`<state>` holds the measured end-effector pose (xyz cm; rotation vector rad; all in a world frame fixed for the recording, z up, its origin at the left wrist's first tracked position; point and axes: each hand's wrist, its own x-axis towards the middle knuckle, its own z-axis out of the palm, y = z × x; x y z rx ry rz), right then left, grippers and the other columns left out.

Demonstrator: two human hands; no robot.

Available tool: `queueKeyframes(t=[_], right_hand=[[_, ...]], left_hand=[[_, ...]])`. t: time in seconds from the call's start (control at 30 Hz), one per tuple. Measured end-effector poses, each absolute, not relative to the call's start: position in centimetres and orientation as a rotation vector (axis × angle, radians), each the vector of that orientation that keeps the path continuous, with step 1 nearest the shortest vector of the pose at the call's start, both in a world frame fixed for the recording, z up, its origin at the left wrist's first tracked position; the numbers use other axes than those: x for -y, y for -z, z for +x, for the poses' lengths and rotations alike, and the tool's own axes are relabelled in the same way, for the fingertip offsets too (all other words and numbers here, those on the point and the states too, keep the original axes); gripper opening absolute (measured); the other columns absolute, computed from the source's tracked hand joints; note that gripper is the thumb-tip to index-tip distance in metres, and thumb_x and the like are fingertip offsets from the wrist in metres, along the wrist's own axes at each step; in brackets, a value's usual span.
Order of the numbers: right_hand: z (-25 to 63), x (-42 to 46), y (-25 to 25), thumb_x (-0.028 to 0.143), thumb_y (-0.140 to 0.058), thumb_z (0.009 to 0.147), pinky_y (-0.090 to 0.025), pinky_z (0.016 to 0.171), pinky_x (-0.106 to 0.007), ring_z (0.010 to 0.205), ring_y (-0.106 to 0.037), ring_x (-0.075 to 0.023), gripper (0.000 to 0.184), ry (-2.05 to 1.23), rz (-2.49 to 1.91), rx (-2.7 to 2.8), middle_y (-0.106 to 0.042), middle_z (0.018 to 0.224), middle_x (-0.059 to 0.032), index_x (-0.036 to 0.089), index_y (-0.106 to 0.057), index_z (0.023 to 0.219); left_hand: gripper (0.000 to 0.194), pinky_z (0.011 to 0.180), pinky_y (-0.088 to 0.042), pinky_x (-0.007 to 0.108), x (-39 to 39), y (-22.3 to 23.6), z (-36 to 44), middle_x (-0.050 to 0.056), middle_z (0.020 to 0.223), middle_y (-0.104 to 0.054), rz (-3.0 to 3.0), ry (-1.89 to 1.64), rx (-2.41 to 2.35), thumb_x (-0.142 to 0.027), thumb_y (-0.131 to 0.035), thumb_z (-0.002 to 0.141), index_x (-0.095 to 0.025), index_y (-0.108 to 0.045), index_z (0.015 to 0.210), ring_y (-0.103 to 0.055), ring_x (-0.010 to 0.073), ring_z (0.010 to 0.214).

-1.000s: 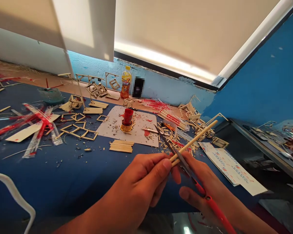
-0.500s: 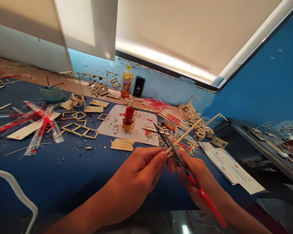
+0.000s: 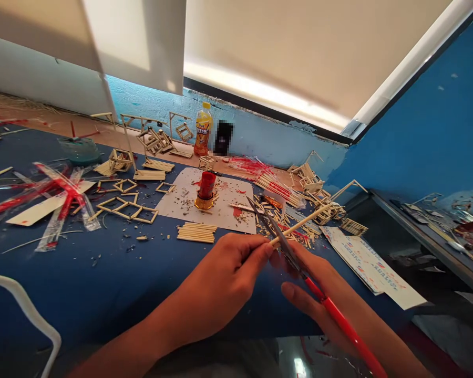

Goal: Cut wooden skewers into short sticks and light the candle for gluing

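Note:
Between thumb and fingers my left hand point(image 3: 224, 278) pinches the near end of a thin wooden stick point(image 3: 305, 220), which points up and to the right. My right hand point(image 3: 319, 283) is closed around red-handled scissors point(image 3: 319, 294), though its thumb is lifted off to the side. The scissor blades cross the stick close to my left fingertips, pointing up and left. Beyond my left hand, a row of short sticks point(image 3: 196, 232) lies side by side on the blue table point(image 3: 142, 283).
A white board point(image 3: 181, 202) bears a red candle point(image 3: 207, 186) amid scraps. Small stick frames point(image 3: 128, 207) and red plastic wrappers point(image 3: 69, 197) lie left. Behind stand a drink bottle point(image 3: 203, 128) and stick models point(image 3: 155, 142). Printed cards point(image 3: 372, 265) lie right, beside more sticks point(image 3: 279, 189).
My right thumb has moved down, away from the scissors. The scissor handles have swung slightly down and right. My left hand keeps its pinch on the stick, which has tilted a little lower.

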<state>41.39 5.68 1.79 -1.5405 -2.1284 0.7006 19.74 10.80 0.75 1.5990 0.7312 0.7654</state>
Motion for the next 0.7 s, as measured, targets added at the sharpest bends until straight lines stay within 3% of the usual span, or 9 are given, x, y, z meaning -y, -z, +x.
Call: queueKeyframes(t=[0.17, 0.33, 0.43, 0.53, 0.63, 0.7], right_hand=[[40.6, -6.1, -1.7, 0.029, -0.049, 0.102, -0.042, 0.064, -0.027, 0.067, -0.049, -0.0144, 0.017, -0.797, -1.604, 2.060, -0.058, 0.083, 0.0025, 0.024, -0.058, 0.115], [40.9, -6.4, -0.3, 0.021, -0.048, 0.094, -0.037, 0.058, -0.026, 0.061, -0.043, -0.0130, 0.021, -0.715, -1.584, 2.067, -0.054, 0.077, 0.0034, 0.023, -0.059, 0.112], [41.0, -6.2, -0.2, 0.028, -0.050, 0.098, -0.034, 0.055, -0.025, 0.056, -0.038, -0.0117, 0.018, -0.743, -1.620, 2.057, -0.046, 0.068, 0.0065, 0.023, -0.059, 0.113], [40.6, -6.0, -0.9, 0.035, -0.055, 0.099, -0.038, 0.057, -0.025, 0.060, -0.046, -0.0130, 0.024, -0.850, -1.665, 2.021, -0.052, 0.072, 0.0054, 0.023, -0.057, 0.120], [40.1, -6.1, -1.7, 0.025, -0.059, 0.095, -0.044, 0.067, -0.027, 0.073, -0.054, -0.0158, 0.025, -0.807, -1.620, 2.033, -0.059, 0.084, 0.0020, 0.023, -0.058, 0.120], [39.9, -6.2, -2.1, 0.019, -0.056, 0.094, -0.043, 0.067, -0.029, 0.074, -0.053, -0.0165, 0.020, -0.778, -1.595, 2.046, -0.060, 0.085, 0.0013, 0.023, -0.059, 0.114]], left_hand=[[0.035, 0.043, -0.023, 0.018, -10.5, -0.8, 19.8, -0.009, 0.057, -0.033, 1.554, -0.765, -0.739, -0.039, -0.045, 0.107, -0.019, -0.063, 0.085, -0.029, 0.0064, 0.048], [0.037, 0.044, -0.026, 0.019, -10.7, -0.7, 19.4, -0.009, 0.056, -0.034, 1.506, -0.774, -0.685, -0.043, -0.045, 0.107, -0.020, -0.065, 0.087, -0.030, 0.0075, 0.048], [0.037, 0.048, -0.029, 0.021, -10.9, -0.4, 19.3, -0.008, 0.057, -0.036, 1.507, -0.789, -0.703, -0.044, -0.045, 0.107, -0.020, -0.066, 0.088, -0.033, 0.0082, 0.050], [0.034, 0.056, -0.034, 0.022, -10.8, -0.4, 19.4, -0.007, 0.063, -0.047, 1.615, -0.823, -0.818, -0.038, -0.046, 0.107, -0.020, -0.065, 0.085, -0.041, 0.0089, 0.057], [0.033, 0.067, -0.038, 0.023, -10.6, -0.7, 19.6, -0.005, 0.073, -0.056, 1.730, -0.841, -0.831, -0.032, -0.045, 0.107, -0.019, -0.062, 0.082, -0.047, 0.0102, 0.068], [0.034, 0.063, -0.036, 0.023, -10.5, -0.9, 19.6, -0.005, 0.070, -0.053, 1.736, -0.841, -0.836, -0.034, -0.045, 0.107, -0.019, -0.062, 0.082, -0.043, 0.0097, 0.064]])
